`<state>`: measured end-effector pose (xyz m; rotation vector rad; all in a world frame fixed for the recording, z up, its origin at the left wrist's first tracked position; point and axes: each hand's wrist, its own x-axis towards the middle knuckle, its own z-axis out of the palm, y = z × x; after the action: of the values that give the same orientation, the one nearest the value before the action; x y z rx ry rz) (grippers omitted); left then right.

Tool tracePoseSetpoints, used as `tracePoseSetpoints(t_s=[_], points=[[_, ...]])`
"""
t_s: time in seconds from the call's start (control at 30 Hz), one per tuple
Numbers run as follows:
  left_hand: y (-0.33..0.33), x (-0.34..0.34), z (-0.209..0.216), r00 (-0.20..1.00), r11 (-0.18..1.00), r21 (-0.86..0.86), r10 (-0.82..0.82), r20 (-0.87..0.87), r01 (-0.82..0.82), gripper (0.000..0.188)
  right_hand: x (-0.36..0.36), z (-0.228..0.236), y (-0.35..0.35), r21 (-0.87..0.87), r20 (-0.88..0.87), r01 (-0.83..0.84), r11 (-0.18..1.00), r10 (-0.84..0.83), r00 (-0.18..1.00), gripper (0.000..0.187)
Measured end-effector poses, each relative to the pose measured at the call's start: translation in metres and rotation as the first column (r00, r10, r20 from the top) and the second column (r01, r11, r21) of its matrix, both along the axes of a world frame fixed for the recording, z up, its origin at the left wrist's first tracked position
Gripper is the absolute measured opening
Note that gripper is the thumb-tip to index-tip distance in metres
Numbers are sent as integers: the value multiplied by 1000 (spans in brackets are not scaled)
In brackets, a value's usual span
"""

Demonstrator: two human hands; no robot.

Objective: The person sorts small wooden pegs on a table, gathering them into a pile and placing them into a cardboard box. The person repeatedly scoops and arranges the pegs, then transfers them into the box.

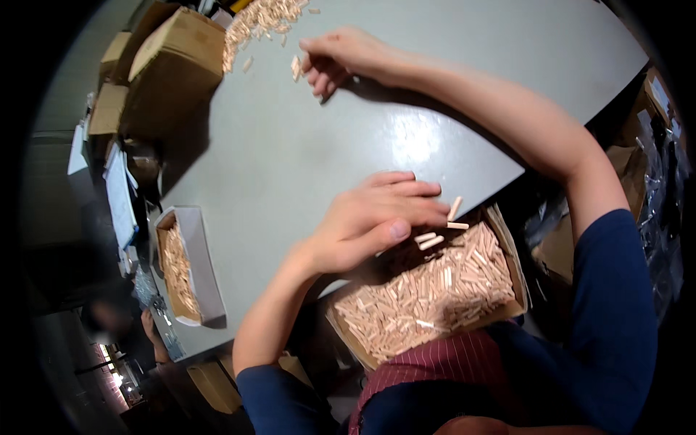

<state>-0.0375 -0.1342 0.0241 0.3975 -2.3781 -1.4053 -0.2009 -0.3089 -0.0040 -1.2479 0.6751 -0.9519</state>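
My left hand (pixel 380 217) is open, palm down, at the near edge of the grey table, its fingers stretched out. Beside its fingertips, several small wooden dowels (pixel 429 241) hang over the edge, above a cardboard box (pixel 518 270) full of the same pegs. Farther off, my right hand (pixel 337 61) rests low over the tabletop with loosely curled fingers that stay a little apart. A few dowels (pixel 296 67) lie right by its fingertips; whether it touches them is unclear.
A heap of dowels (pixel 261 22) spreads across the table's far left, next to a large open cardboard carton (pixel 177 69). A long white box (pixel 205 264) with more wooden pieces stands at the left edge. Clear plastic bags (pixel 652 210) hang at the right. Someone's hand (pixel 151 326) shows at lower left.
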Motion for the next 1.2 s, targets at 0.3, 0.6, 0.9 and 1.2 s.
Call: tracePoseSetpoints(t_s=[0.3,0.6,0.9,1.2], points=[[73,80,-5,774,706,672,549,-317,-226,62,0,-6,-1,-26,102,-10,1000,12,995,40],[50,127,-19,383,369,-736,910,160,-568,60,1,-4,-4,-76,38,117,990,-115,993,35],[-81,69,-23,241,349,-732,937,255,-585,125,-5,-21,-34,-120,30,431,894,-431,902,33],[-233,35,-23,227,266,-672,963,146,-691,147,-1,-18,-26,-363,-54,451,815,-502,863,47]])
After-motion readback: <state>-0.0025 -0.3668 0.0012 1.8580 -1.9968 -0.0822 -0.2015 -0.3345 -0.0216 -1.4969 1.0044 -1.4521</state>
